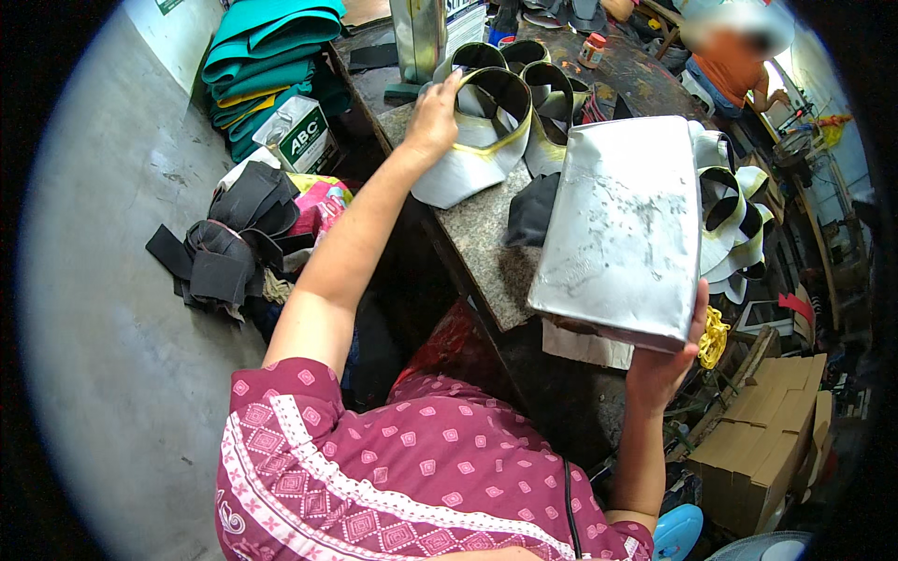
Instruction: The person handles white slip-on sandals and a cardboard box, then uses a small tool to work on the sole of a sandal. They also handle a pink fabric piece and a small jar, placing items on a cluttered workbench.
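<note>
My left hand (433,117) reaches far left across the worktop, its fingers closed on the edge of a ring-shaped white piece with a black lining (482,140), which looks like a shoe upper. Yellowish lines run along its rim. More such white pieces (547,103) stand just behind it. On the right, my right hand (669,360) grips the lower right corner of a smudged silver rectangular tin (622,224), which is tilted and hides part of the worktop. A dark cloth piece (535,210) lies beside the tin. Further white pieces (734,215) are heaped behind its right side.
A stone slab (482,243) lies on the table's near left corner. Folded green sheets (267,61), a white-and-green can (299,136) and black scraps (229,238) are at left. Cardboard boxes (762,430) stand at lower right. A person in orange (734,70) sits far right.
</note>
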### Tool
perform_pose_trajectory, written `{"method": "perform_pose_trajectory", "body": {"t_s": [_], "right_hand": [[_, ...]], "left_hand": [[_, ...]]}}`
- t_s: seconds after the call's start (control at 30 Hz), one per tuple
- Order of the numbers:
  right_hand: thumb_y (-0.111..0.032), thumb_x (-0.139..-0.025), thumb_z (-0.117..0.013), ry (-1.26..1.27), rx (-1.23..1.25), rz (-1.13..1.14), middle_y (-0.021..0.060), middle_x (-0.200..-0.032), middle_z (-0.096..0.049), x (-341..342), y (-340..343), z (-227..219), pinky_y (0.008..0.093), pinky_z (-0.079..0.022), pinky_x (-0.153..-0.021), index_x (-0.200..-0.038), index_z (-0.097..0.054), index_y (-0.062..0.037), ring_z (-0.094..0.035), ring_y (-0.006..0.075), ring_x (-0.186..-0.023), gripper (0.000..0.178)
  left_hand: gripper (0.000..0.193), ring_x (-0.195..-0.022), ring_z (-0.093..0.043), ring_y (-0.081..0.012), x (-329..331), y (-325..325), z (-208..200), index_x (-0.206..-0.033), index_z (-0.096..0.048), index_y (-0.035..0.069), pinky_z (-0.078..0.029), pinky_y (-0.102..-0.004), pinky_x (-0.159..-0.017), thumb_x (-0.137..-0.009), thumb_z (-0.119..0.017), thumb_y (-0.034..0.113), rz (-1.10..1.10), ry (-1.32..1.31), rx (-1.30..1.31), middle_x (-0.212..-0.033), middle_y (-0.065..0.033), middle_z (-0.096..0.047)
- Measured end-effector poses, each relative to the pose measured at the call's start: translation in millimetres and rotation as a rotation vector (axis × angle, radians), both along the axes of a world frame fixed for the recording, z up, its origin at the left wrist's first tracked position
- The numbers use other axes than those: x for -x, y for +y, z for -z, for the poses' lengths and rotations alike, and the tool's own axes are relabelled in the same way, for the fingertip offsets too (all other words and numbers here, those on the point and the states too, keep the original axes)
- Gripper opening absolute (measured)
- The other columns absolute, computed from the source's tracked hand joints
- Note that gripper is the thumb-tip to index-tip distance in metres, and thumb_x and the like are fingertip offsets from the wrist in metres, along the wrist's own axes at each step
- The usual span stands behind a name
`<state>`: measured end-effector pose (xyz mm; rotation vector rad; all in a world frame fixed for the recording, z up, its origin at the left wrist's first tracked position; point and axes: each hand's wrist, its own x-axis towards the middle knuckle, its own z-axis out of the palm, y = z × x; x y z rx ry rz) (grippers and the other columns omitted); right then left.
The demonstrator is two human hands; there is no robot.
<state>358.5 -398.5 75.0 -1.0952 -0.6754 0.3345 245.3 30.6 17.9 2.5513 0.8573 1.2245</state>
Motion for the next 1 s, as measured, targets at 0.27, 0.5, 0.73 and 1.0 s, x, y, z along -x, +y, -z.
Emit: {"method": "perform_pose_trajectory", "body": {"t_s": [0.27,0.5,0.73,1.0], "right_hand": [[-0.073,-0.082,-0.059,0.031,-0.004,0.04,0.0113,-0.155,-0.032,3.1,-25.9,-5.4,0.0456,-0.031,-0.116,-0.154,-0.023,-0.0063,-0.034,0.028,-0.142,0.105],[-0.074,-0.08,-0.06,0.131,-0.081,0.105,0.0116,-0.155,-0.033,-19.0,-40.9,11.5,0.0485,-0.033,-0.114,-0.155,-0.023,-0.0108,-0.036,0.0296,-0.141,0.104],[-0.068,-0.088,-0.056,-0.466,0.407,0.617,0.0119,-0.155,-0.034,-28.4,-86.4,13.6,0.0534,-0.035,-0.113,-0.152,-0.03,-0.0116,-0.037,0.0318,-0.14,0.089],[-0.064,-0.083,-0.065,-0.312,0.19,0.828,0.0115,-0.153,-0.038,-14.2,-109.0,-18.3,0.0585,-0.031,-0.114,-0.149,-0.036,-0.012,-0.038,0.0346,-0.139,0.089]], "left_hand": [[0.073,-0.115,-0.055,-0.0436,0.3,48.8,-12.6,-0.152,-0.031,0.022,-0.043,-0.0519,-0.102,-0.084,-0.057,0.025,0.045,0.175,0.077,-0.126,-0.0234,-0.057],[0.07,-0.135,-0.037,-0.0329,32.2,-68.6,-54.4,-0.138,-0.052,0.014,-0.027,-0.0455,-0.115,-0.071,-0.068,0.026,-0.007,-0.056,-0.468,-0.142,-0.0135,-0.047],[0.055,-0.119,-0.055,-0.0344,9.8,-182.5,-30.9,-0.13,-0.057,0.008,-0.046,-0.0423,-0.1,-0.081,-0.075,0.027,0.361,0.504,0.047,-0.129,-0.0151,-0.059],[0.051,-0.107,-0.061,-0.0326,-28.7,-219.1,-36.9,-0.131,-0.055,0.004,-0.048,-0.0391,-0.093,-0.085,-0.072,0.016,0.83,0.02,0.681,-0.117,-0.0137,-0.063]]}}
